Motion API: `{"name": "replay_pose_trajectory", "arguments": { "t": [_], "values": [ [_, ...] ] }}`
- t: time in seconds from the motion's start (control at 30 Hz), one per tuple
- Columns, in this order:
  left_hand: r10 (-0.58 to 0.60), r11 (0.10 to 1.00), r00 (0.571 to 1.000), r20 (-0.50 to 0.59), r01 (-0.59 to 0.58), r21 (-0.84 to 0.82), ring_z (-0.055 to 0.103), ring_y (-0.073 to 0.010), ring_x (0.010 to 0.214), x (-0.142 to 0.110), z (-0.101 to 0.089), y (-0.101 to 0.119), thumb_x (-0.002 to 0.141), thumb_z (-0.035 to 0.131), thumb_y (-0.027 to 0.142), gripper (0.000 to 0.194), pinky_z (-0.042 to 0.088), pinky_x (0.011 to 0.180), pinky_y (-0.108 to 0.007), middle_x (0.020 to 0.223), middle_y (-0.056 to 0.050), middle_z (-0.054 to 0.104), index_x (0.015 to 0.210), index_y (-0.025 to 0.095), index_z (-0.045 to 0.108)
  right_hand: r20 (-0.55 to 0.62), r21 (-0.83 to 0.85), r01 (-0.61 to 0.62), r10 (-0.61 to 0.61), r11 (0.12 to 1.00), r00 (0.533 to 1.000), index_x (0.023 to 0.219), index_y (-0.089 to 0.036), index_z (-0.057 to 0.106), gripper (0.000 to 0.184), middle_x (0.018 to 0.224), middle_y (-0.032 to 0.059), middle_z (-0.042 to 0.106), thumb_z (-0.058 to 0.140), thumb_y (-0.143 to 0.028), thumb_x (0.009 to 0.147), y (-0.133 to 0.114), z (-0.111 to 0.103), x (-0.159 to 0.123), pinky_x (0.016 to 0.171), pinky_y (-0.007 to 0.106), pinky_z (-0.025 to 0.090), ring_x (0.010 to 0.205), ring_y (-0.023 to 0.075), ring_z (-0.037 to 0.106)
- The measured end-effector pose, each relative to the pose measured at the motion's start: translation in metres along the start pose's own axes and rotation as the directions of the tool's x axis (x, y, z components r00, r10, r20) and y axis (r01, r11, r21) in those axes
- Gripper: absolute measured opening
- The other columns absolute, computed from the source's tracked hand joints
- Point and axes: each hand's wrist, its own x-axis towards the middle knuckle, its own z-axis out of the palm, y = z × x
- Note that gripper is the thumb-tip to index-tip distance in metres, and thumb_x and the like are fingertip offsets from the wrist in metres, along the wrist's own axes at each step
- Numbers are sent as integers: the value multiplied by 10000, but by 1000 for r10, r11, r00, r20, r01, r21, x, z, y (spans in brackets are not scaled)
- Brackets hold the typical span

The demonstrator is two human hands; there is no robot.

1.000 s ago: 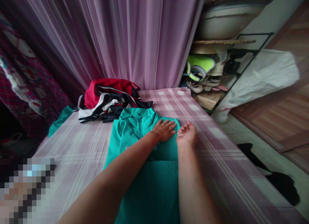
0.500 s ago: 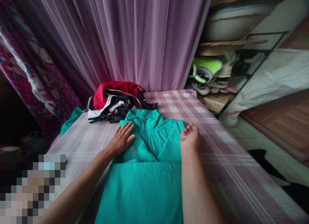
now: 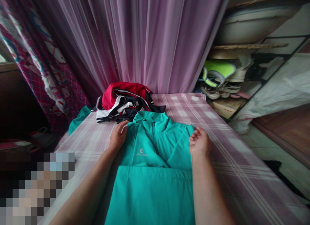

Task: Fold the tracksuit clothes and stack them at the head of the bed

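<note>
A teal zip-neck jacket (image 3: pixel 155 141) lies front up on the bed, collar away from me, with a small pale logo on its chest. Over its lower part lies a teal panel (image 3: pixel 152 196) with a gathered, waistband-like edge; whether it is a separate garment I cannot tell. My left hand (image 3: pixel 118 136) rests at the jacket's left shoulder edge, fingers stretched forward and thumb apart. At the opposite shoulder edge, my right hand (image 3: pixel 200 142) has its fingers curled closed against the cloth; the thumb is mostly hidden.
Behind the jacket sits a heap of red, black and white clothes (image 3: pixel 123 102). A checked sheet (image 3: pixel 222 144) covers the bed. More teal cloth (image 3: pixel 79 119) hangs at the left edge. Purple curtains (image 3: pixel 155 40) close off the back; a shoe rack (image 3: pixel 225 89) stands right.
My left hand has slid off the jacket's chest to its left edge, uncovering the logo. My right hand stays curled at the right edge. The whole view has shifted slightly.
</note>
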Motion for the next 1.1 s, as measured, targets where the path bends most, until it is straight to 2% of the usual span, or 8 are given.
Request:
{"name": "replay_pose_trajectory", "arguments": {
  "t": [0.1, 0.23, 0.4, 0.63, 0.73, 0.87, 1.0, 1.1],
  "values": [
    [-52, 997, 995, 85, 46, 61, 656, -243, 1126, 2, -7, -5, 919, 459, 364, 381, 517, 994, -409, 1226, -79, 711, 1209, 219, 660, 8, -15, 9, -9, 1000, 1000, 778, -185, 593, 69, 574, -98, 490, 582, -219, 719, 2, 0, 1, 352, 128, 320, 422, 34, 453],
    [5, 986, 979, 206, -40, 162, 633, -271, 1158, 5, -5, 4, 899, 528, 391, 368, 492, 1017, -430, 1247, -94, 698, 1187, 218, 678, 31, -27, 25, -24, 999, 999, 788, -189, 591, 84, 572, -101, 491, 601, -235, 719, 4, -2, 4, 347, 128, 324, 418, 36, 453],
    [18, 936, 983, 185, -81, 342, 614, -305, 1143, 9, -4, 23, 882, 578, 337, 319, 472, 1001, -455, 1228, -116, 681, 1144, 202, 700, 39, -42, 36, -34, 998, 999, 783, -188, 586, 86, 573, -103, 493, 611, -233, 714, 5, -3, 4, 350, 123, 330, 414, 33, 454],
    [13, 948, 972, 236, -87, 307, 648, -296, 1014, 16, 1, 52, 869, 595, 539, 361, 490, 915, -452, 1045, -93, 729, 960, 241, 776, 19, -32, 23, -22, 999, 1000, 757, -183, 587, 47, 565, -95, 492, 591, -212, 720, 3, 1, 0, 340, 118, 310, 420, 36, 452],
    [21, 966, 964, 263, -88, 244, 653, -290, 1034, 21, 9, 54, 841, 651, 436, 242, 485, 933, -452, 1052, -68, 746, 947, 258, 776, 39, -40, 43, -41, 998, 998, 767, -189, 580, 89, 570, -101, 484, 616, -246, 710, 5, 0, 3, 338, 121, 314, 417, 36, 447],
    [-4, 1000, 970, 244, 2, 12, 689, -217, 959, 25, 21, 47, 873, 601, 330, 204, 517, 895, -365, 1017, -28, 773, 967, 249, 763, 64, -51, 35, -31, 998, 997, 761, -196, 562, 116, 576, -103, 486, 637, -257, 695, 6, -2, 6, 341, 126, 320, 420, 38, 448],
    [-53, 989, 977, 207, 23, 144, 666, -265, 1051, 23, 31, 45, 862, 631, 343, 184, 471, 975, -453, 1040, -29, 780, 961, 284, 774, 59, -55, 25, -22, 998, 998, 768, -197, 561, 93, 572, -102, 486, 619, -232, 704, 7, -3, 8, 353, 130, 325, 420, 40, 452],
    [-42, 978, 973, 228, -6, 207, 640, -288, 1119, 21, 30, 47, 889, 595, 372, 261, 449, 1003, -486, 1115, -38, 763, 1088, 311, 752, 94, -73, 51, -44, 996, 995, 783, -202, 555, 120, 573, -104, 483, 631, -264, 716, 8, -4, 10, 355, 134, 321, 416, 43, 448]
  ]
}}
